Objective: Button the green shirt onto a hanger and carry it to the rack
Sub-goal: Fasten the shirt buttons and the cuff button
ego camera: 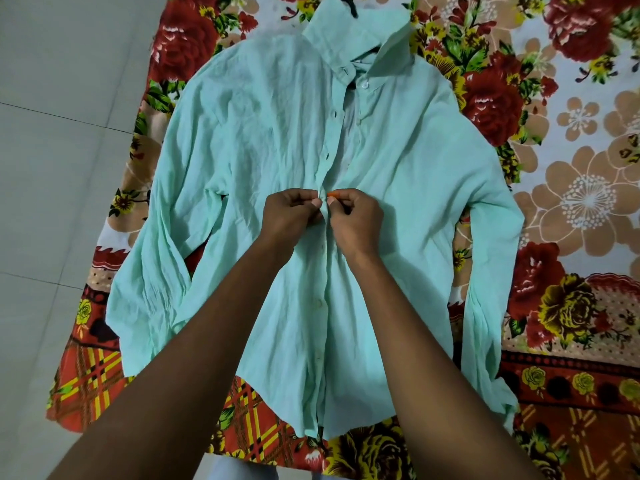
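The green shirt (277,140) lies flat and face up on a floral blanket (571,209), collar away from the person and hem toward them. It is a thin, pale mint cloth, creased all over in fine wrinkles, with long sleeves spread out to either side and folded back down along its edges. The stiff pointed collar (349,32) stands open at the top, and a dark hanger (349,3) hook pokes out above it at the frame's edge. A white button (364,85) shows just under the collar; the placket is parted from there down to the hands and closed below them.

Both hands meet at mid-placket. The left hand (289,213) has its fingers curled, pinching the left edge of the placket between thumb and fingertips. The right hand (356,216) is curled the same way, pinching the facing edge; its nails carry orange polish. The two hands nearly touch, knuckles up.

The blanket is plush, printed with red roses, tan blossoms and a plaid border. Beside it on the left is a pale tiled floor (62,133).
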Motion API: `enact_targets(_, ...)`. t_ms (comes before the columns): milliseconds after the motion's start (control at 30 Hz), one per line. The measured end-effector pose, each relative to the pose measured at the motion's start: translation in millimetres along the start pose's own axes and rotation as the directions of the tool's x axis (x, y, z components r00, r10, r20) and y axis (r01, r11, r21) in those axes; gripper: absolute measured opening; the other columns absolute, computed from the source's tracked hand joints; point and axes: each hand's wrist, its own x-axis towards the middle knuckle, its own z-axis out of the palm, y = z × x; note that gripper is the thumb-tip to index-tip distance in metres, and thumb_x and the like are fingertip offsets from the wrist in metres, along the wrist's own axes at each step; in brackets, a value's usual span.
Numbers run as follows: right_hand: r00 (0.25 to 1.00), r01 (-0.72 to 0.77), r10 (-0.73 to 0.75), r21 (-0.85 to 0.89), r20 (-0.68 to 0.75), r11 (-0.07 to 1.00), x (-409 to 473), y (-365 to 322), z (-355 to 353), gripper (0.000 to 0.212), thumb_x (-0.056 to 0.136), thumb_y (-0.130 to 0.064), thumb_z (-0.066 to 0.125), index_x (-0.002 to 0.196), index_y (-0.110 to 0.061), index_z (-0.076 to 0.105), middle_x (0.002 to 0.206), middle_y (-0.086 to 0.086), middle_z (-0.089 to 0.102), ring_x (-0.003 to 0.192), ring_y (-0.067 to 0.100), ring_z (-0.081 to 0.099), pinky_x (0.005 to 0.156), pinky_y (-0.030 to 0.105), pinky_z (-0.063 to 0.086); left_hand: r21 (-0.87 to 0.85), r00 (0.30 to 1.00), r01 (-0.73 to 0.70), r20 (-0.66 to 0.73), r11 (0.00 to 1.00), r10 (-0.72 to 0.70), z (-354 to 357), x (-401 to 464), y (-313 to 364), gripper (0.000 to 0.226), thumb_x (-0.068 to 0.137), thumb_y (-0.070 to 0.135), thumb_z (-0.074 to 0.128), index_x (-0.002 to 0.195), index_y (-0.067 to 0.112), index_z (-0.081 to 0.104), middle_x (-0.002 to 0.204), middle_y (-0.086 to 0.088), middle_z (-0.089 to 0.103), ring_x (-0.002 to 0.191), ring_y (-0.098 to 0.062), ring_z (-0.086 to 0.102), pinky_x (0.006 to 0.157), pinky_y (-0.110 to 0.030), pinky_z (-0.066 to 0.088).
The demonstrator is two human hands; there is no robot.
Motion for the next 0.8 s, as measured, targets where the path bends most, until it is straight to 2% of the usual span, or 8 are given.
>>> enact_targets(133, 0.999, -0.040, 0.040, 0.057, 0.013, 0.998, 1.3, 5.3, -0.7, 0.009, 0.092, -0.011, 0.070, 0.095, -0.011, 0.078, 0.082, -0.009, 0.074, 0.079, 0.005, 0.071, 0.079, 0.018, 0.056, 0.002, 1.000, -0.017, 0.024, 1.000, 0.017, 1.1, -1.7, 0.6, 0.010, 0.097, 0.001, 0.064, 0.094, 0.002, 0.073, 0.075, -0.009, 0.070, 0.066, -0.015, 0.066, 0.070, -0.021, 0.058)
enact_targets(233, 0.999, -0.051, 0.049, 0.109, 0.014, 0.993, 1.9, 8.9, -1.5, 0.009, 0.093, -0.011, 0.069, 0.094, -0.013, 0.078, 0.086, -0.006, 0.077, 0.082, 0.004, 0.073, 0.080, 0.018, 0.057, -0.006, 0.998, -0.017, 0.062, 1.000, 0.017, 0.8, 0.5, -0.5, 0.021, 0.098, -0.004, 0.058, 0.090, 0.004, 0.076, 0.076, -0.007, 0.073, 0.070, -0.015, 0.067, 0.077, -0.025, 0.060)
enact_targets(300, 0.999, -0.049, 0.046, 0.128, 0.026, 0.991, 1.6, 9.6, -2.6, 0.010, 0.093, -0.011, 0.069, 0.091, -0.018, 0.076, 0.085, -0.009, 0.076, 0.082, 0.003, 0.072, 0.079, 0.016, 0.057, 0.017, 0.997, -0.029, 0.069, 0.999, 0.028, 0.4, 0.7, -0.9, 0.017, 0.095, -0.005, 0.062, 0.092, 0.001, 0.077, 0.076, -0.008, 0.073, 0.069, -0.015, 0.069, 0.078, -0.026, 0.061)
enact_targets(367, 0.998, -0.045, 0.037, 0.155, 0.051, 0.987, 1.7, 11.0, -4.0, 0.013, 0.094, -0.010, 0.069, 0.090, -0.021, 0.075, 0.086, -0.010, 0.076, 0.085, 0.006, 0.074, 0.083, 0.021, 0.059, 0.050, 0.997, -0.047, 0.064, 0.998, 0.044, 0.7, 1.6, -0.9, 0.009, 0.092, -0.002, 0.068, 0.092, -0.001, 0.077, 0.075, -0.011, 0.073, 0.068, -0.016, 0.070, 0.077, -0.028, 0.061)
enact_targets(467, 0.997, -0.042, 0.030, 0.186, 0.069, 0.982, 2.4, 14.2, -5.5, 0.010, 0.093, -0.009, 0.071, 0.094, -0.017, 0.078, 0.090, -0.004, 0.079, 0.089, 0.011, 0.076, 0.088, 0.029, 0.060, 0.075, 0.997, -0.061, 0.061, 0.995, 0.057, 1.5, 3.6, 0.3, 0.005, 0.090, 0.001, 0.073, 0.090, 0.000, 0.078, 0.076, -0.013, 0.073, 0.069, -0.020, 0.069, 0.078, -0.031, 0.062)
enact_targets(600, 0.997, -0.039, 0.027, 0.189, 0.066, 0.981, 0.9, 13.8, -4.5, 0.011, 0.094, -0.009, 0.069, 0.100, -0.012, 0.078, 0.093, -0.003, 0.079, 0.090, 0.009, 0.075, 0.090, 0.030, 0.060, 0.096, 0.996, -0.057, 0.069, 0.994, 0.051, 0.0, 5.4, 4.7, 0.004, 0.090, 0.002, 0.074, 0.088, 0.000, 0.078, 0.077, -0.014, 0.073, 0.066, -0.019, 0.068, 0.076, -0.030, 0.063)
enact_targets(733, 0.995, -0.014, -0.001, 0.156, 0.098, 0.988, -2.6, 14.5, -8.2, 0.026, 0.098, -0.024, 0.067, 0.075, -0.031, 0.076, 0.068, -0.018, 0.070, 0.067, 0.001, 0.065, 0.072, 0.022, 0.054, 0.120, 0.998, -0.040, 0.043, 0.992, 0.035, 0.2, 6.9, 4.2, 0.007, 0.089, 0.003, 0.075, 0.088, -0.004, 0.076, 0.078, -0.021, 0.072, 0.065, -0.021, 0.067, 0.073, -0.033, 0.062)
enact_targets(800, 0.994, -0.001, -0.015, 0.152, 0.104, 0.988, -3.2, 15.3, -9.5, 0.015, 0.097, -0.019, 0.069, 0.087, -0.023, 0.080, 0.079, -0.014, 0.077, 0.079, 0.000, 0.072, 0.078, 0.016, 0.055, 0.116, 0.999, -0.032, 0.032, 0.993, 0.029, 0.7, 7.6, 1.8, 0.008, 0.089, 0.002, 0.074, 0.088, -0.006, 0.076, 0.077, -0.022, 0.072, 0.065, -0.023, 0.067, 0.074, -0.035, 0.063)
